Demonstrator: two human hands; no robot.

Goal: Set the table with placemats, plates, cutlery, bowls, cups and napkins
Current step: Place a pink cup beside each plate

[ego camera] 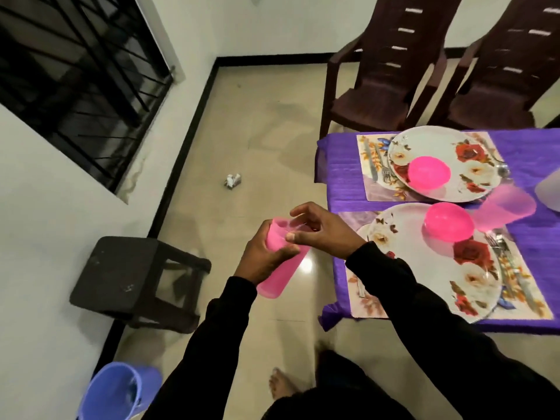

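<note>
My left hand [263, 258] grips a stack of pink cups [280, 271] held off the table's left side, above the floor. My right hand [318, 230] pinches the rim at the stack's top end. On the purple-clothed table [527, 153] lie two floral placemats. The far placemat [368, 165] carries a floral plate [472, 153] with a pink bowl [428, 172], and cutlery [378, 168] at its left. The near plate [424, 268] holds another pink bowl [448, 221], with cutlery [500, 247] at its right. A pink cup [506, 207] stands between the settings.
A dark stool [130, 274] stands against the wall on the left. A blue bucket [121, 389] sits at the lower left. Two brown chairs [391, 74] are behind the table. A crumpled scrap [232, 180] lies on the floor. A pale cup [550, 189] shows at the right edge.
</note>
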